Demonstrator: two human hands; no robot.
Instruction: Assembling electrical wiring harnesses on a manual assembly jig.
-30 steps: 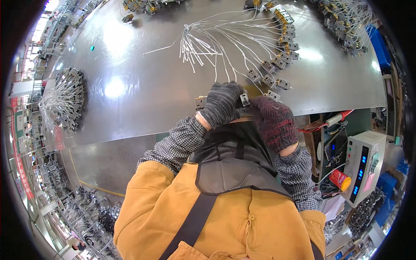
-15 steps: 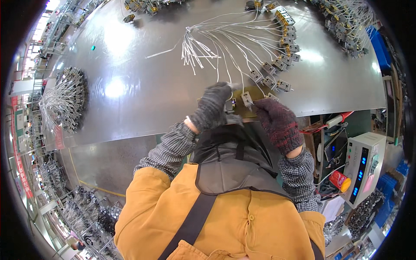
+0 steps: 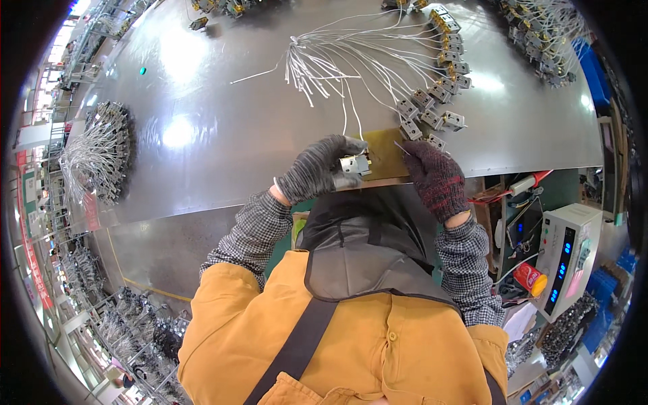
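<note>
My left hand [image 3: 322,167], in a grey knit glove, holds a small silver boxy motor [image 3: 355,164] at the table's front edge. Two white wires run up from that part toward the bundle. A dark red and black glove covers my right hand [image 3: 432,174], whose fingers are closed on a thin pointed tool [image 3: 401,146]; its kind cannot be made out. Between the hands lies a yellow-brown board [image 3: 387,154]. Beyond my right hand, several similar wired motors [image 3: 432,101] form a curved row, their white wires [image 3: 310,64] gathered farther back.
The shiny metal table [image 3: 223,135] carries other wired bundles at the far left [image 3: 108,152] and far right [image 3: 536,44]. To the right, below the table edge, stand a white instrument [image 3: 567,260] with blue displays and a red-and-yellow container [image 3: 530,279]. A red-handled tool [image 3: 523,185] lies near the edge.
My left hand has shifted left and turned, bringing its motor into plain view. A motor near my right fingertips no longer shows there. The wires have swung closer together.
</note>
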